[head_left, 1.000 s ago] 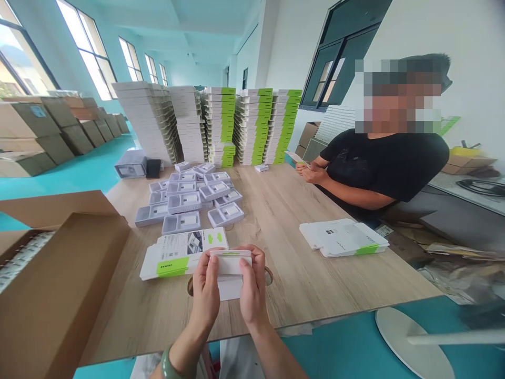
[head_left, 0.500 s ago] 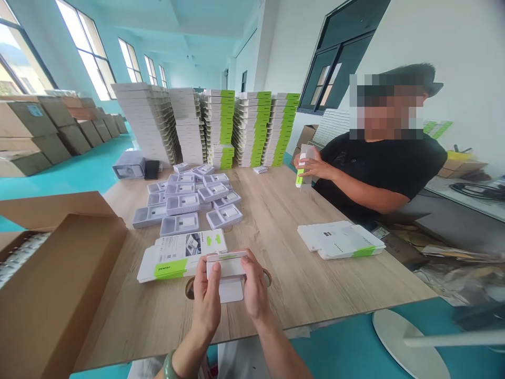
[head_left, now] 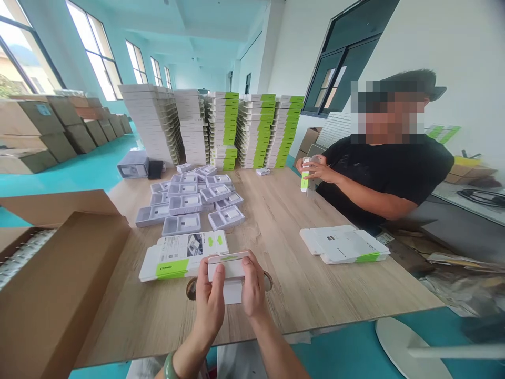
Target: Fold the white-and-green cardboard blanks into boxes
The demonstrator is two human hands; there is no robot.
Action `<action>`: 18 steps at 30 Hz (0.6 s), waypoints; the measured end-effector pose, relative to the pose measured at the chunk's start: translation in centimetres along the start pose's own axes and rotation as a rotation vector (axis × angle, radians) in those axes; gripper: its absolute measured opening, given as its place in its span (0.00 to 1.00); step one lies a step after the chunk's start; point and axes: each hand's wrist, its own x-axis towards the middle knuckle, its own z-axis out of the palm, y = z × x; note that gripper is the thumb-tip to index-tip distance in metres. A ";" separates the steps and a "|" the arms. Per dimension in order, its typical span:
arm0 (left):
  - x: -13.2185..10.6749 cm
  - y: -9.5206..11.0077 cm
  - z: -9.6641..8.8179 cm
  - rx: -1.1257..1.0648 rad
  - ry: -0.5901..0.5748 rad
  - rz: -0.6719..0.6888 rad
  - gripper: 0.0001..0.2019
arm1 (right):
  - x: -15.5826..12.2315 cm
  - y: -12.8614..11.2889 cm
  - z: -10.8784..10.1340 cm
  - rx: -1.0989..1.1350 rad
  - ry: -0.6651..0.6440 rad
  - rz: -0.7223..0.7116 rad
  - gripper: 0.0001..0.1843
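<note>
Right now, my left grip [head_left: 208,301] and right grip [head_left: 252,292] are both closed on a small white box [head_left: 228,266] with a green edge, a white panel [head_left: 232,291] showing below it. I have it over the table [head_left: 300,295], toward the front edge. Just left lies a flattened white-and-green carton [head_left: 171,268], with grey plastic trays [head_left: 181,225] beyond. Across the table, a co-worker's hands [head_left: 317,171] hold a similar box [head_left: 304,176].

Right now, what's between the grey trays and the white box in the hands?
A flat white-and-green carton lies there on the wooden table, seen in the head view.
</note>
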 end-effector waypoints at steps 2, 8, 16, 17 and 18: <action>-0.1 -0.1 0.0 0.022 0.007 -0.002 0.27 | 0.1 0.2 0.0 -0.004 -0.002 0.007 0.15; -0.2 -0.4 0.0 0.063 0.017 0.000 0.27 | 0.2 0.3 -0.1 0.005 -0.013 0.017 0.14; 0.5 0.1 -0.3 0.068 -0.064 -0.015 0.29 | 1.2 -0.2 -0.8 0.120 -0.069 0.063 0.19; 0.7 0.2 -0.3 0.073 -0.068 -0.018 0.29 | 1.2 -0.2 -0.7 0.135 -0.067 0.067 0.22; 0.8 0.2 -0.3 0.077 -0.070 -0.021 0.30 | 1.1 -0.3 -0.5 0.145 -0.057 0.070 0.24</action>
